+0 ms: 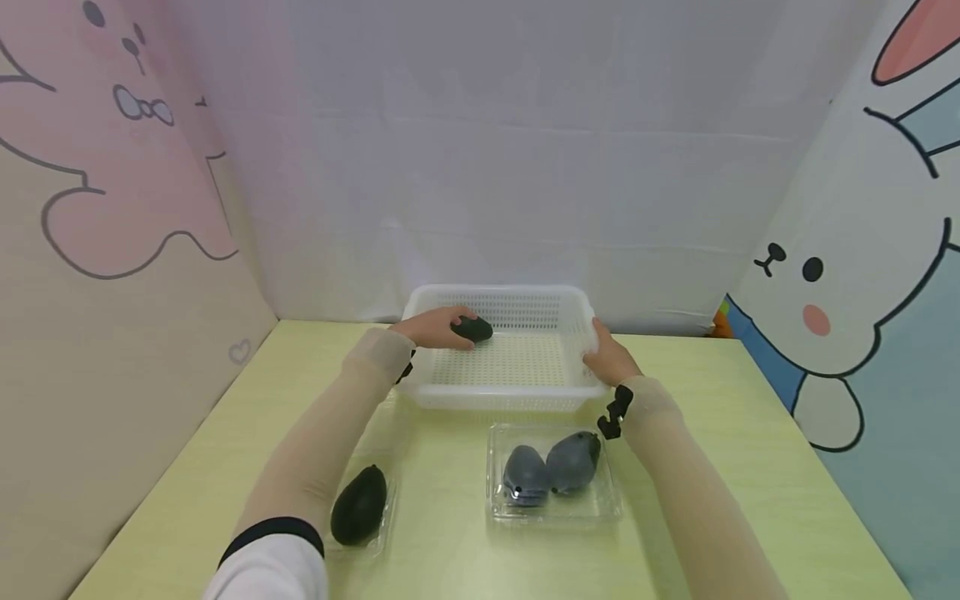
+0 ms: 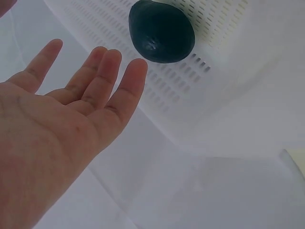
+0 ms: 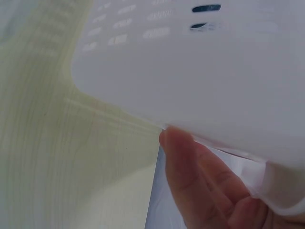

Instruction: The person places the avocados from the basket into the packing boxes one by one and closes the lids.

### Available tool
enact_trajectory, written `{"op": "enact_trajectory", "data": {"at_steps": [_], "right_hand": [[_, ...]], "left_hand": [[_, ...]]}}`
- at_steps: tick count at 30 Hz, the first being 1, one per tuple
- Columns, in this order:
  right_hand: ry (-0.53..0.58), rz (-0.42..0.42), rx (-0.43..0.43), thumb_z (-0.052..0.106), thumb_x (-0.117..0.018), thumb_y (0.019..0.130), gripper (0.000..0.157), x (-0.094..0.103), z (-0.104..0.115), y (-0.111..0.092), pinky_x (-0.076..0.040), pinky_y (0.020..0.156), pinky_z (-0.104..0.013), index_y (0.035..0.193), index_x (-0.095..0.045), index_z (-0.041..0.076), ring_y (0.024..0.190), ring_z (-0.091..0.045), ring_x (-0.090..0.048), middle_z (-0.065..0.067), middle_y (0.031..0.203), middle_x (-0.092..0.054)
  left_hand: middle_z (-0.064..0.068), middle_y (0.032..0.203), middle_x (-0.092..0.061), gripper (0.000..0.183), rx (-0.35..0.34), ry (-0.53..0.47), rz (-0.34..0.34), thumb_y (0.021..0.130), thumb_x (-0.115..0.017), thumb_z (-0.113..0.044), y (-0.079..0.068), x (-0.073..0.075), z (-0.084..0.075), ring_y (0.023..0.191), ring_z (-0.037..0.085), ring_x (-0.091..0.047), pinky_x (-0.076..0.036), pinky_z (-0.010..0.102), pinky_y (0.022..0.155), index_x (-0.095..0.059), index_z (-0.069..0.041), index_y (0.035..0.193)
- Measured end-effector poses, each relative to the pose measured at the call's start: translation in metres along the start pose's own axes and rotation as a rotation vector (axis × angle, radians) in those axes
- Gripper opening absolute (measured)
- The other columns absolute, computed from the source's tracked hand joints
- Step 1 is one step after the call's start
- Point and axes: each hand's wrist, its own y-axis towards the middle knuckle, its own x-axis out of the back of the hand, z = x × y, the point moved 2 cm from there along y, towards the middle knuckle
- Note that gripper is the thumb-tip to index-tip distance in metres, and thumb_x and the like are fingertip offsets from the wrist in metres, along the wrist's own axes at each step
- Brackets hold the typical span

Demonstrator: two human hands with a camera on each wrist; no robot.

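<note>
A white perforated plastic basket point(image 1: 517, 392) stands at the back of the table. In it, toward the left, lies a dark green avocado point(image 1: 474, 328), also seen in the left wrist view as a glossy avocado point(image 2: 162, 33). My left hand point(image 1: 437, 327) reaches over the basket's left side beside this avocado. In the left wrist view the fingers point(image 2: 128, 86) are spread and fairly straight, with a gap between them and the fruit. On the right side, my right hand point(image 1: 611, 357) grips the basket's rim, its fingers point(image 3: 183, 162) at the edge in the right wrist view.
In front of the basket sits a clear plastic box point(image 1: 555, 512) with two greyish, avocado-shaped fruits point(image 1: 573, 462) inside. Beneath my left forearm another avocado point(image 1: 360, 506) lies in a clear plastic container point(image 1: 382, 533). A white cloth wall point(image 1: 495, 167) rises behind the table.
</note>
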Motion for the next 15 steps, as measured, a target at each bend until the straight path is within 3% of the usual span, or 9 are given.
{"op": "enact_trajectory", "data": {"at_steps": [7,15], "right_hand": [[0.023,0.002,-0.002,0.012,-0.044,0.098,0.076,-0.0001,-0.0003,0.0004,-0.049,0.085,-0.053,0.156,0.005,0.012,0.112,-0.044,-0.056,-0.030,0.148,-0.033],[0.021,0.002,0.007,0.012,-0.044,0.098,0.076,0.0000,0.0004,-0.0008,-0.050,0.083,-0.052,0.156,0.005,0.010,0.110,-0.043,-0.057,-0.031,0.147,-0.034]], "left_hand": [[0.024,0.149,-0.035,0.064,0.011,-0.012,-0.005,0.094,-0.062,-0.033,0.0041,0.0077,0.0005,0.136,0.037,-0.037,-0.038,0.052,0.103,-0.036,-0.010,0.149],[0.023,0.145,-0.040,0.063,0.069,-0.017,-0.017,0.094,-0.062,-0.033,0.0099,0.0094,0.0040,0.130,0.036,-0.044,-0.040,0.051,0.101,-0.038,-0.012,0.148]]}}
